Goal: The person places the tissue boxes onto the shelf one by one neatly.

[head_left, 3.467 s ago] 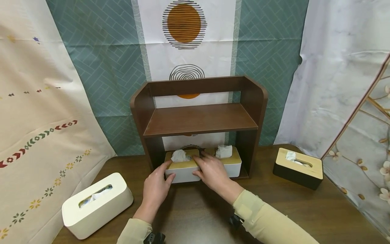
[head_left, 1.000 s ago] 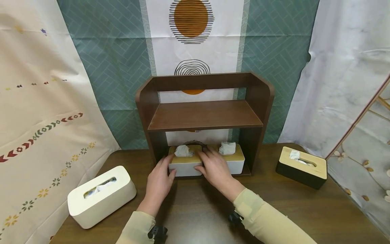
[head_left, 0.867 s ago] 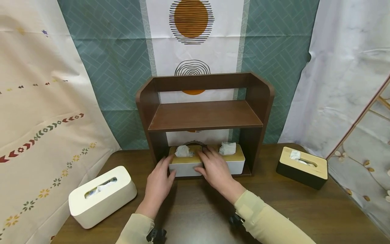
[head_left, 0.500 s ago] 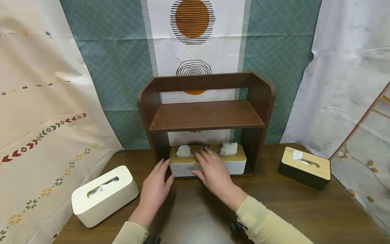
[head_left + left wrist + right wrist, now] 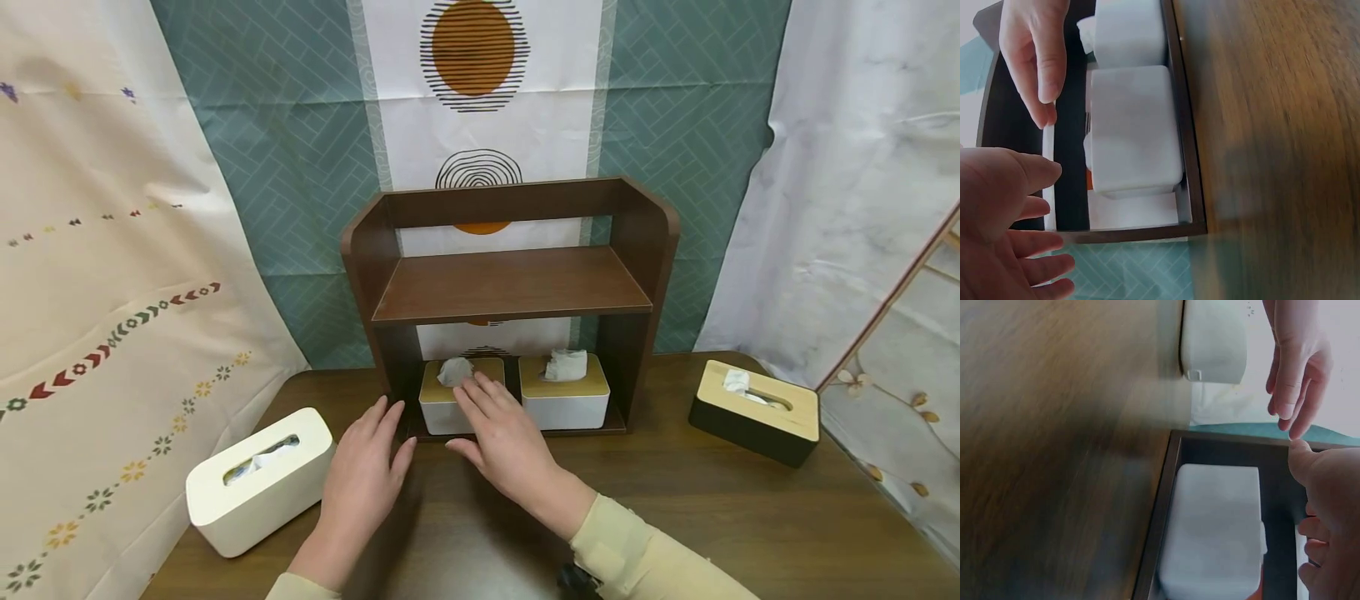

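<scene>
A dark brown two-level shelf (image 5: 510,287) stands at the back of the wooden table. Two white tissue boxes with wooden lids sit side by side in its lower level, the left box (image 5: 438,410) and the right box (image 5: 564,398). My right hand (image 5: 483,425) hovers open just in front of the left box (image 5: 1216,540), fingers straight, holding nothing. My left hand (image 5: 369,458) is open over the table, left of the shelf's front edge. In the left wrist view both boxes (image 5: 1132,128) lie inside the shelf frame (image 5: 1189,156), apart from my fingers (image 5: 1029,178).
A plain white tissue box (image 5: 258,479) lies on the table at the left, near the patterned cloth. A black tissue box with a wooden lid (image 5: 753,412) sits at the right. The shelf's upper board holds nothing. Curtains hang behind.
Both hands held the left box and slid it back into the lower level. They have since let go and drawn back towards me.
</scene>
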A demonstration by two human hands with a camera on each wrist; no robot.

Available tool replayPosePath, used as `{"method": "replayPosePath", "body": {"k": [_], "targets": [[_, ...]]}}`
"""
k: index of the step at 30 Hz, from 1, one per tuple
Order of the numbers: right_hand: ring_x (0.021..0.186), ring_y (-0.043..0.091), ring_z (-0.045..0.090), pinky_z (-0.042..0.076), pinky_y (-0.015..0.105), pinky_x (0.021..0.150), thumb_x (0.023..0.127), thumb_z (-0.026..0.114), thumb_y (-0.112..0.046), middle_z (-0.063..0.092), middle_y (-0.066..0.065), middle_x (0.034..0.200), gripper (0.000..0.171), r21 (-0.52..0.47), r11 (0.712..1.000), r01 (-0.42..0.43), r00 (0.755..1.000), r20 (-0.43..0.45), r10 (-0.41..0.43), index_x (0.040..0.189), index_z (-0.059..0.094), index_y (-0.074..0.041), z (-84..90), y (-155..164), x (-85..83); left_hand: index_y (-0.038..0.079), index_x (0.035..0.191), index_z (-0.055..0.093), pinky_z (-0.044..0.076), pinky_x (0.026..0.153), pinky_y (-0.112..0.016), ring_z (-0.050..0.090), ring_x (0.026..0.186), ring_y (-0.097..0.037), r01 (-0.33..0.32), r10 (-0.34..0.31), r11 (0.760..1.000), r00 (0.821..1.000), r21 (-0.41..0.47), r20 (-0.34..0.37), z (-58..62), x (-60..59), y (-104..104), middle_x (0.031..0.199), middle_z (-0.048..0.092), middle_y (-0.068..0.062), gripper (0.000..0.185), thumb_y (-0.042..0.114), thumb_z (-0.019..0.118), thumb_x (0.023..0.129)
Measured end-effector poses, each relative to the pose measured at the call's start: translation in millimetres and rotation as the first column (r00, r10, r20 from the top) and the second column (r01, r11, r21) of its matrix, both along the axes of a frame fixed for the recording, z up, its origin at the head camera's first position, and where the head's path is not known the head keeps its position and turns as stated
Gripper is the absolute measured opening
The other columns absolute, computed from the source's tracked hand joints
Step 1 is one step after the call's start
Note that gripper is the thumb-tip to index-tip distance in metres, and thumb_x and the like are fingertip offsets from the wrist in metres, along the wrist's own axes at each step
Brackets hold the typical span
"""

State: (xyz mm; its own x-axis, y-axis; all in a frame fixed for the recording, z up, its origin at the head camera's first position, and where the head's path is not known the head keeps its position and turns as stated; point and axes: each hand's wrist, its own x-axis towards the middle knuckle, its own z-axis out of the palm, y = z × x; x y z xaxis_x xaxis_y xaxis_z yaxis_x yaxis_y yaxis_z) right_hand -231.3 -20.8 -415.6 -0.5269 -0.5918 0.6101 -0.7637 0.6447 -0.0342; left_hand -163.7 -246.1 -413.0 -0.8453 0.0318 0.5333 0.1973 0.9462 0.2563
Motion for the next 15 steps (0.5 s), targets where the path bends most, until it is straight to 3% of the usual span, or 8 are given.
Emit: {"method": "replayPosePath", "body": {"k": [6, 15], "targets": [[0.156, 0.036, 0.047, 0.036, 0.052, 0.128, 0.105, 0.075, -0.047, 0.055, 0.018, 0.163, 0.074, 0.023, 1.0, -0.013, 0.999, 0.029, 0.013, 0.16, 0.056, -0.002, 1.7, -9, 6.1, -0.003, 0.147, 0.066, 0.046, 0.115, -0.067, 0.058, 0.139, -0.054, 0.01, -0.013, 0.999, 0.996, -0.042, -0.088, 2.6, 8.9, -10, 0.154, 0.058, -0.032, 0.058, 0.019, 0.086, 0.098], [0.157, 0.034, 0.046, 0.034, 0.047, 0.129, 0.107, 0.07, -0.052, 0.05, 0.015, 0.168, 0.075, 0.063, 0.997, -0.045, 0.999, 0.024, 0.043, 0.162, 0.053, -0.005, 3.3, -26, 12.3, -0.004, 0.147, 0.065, 0.04, 0.118, -0.07, 0.05, 0.146, -0.056, -0.025, 0.021, 0.999, 0.995, -0.043, -0.098, 6.4, 22.0, -24, 0.157, 0.054, -0.034, 0.059, 0.02, 0.086, 0.098]]}}
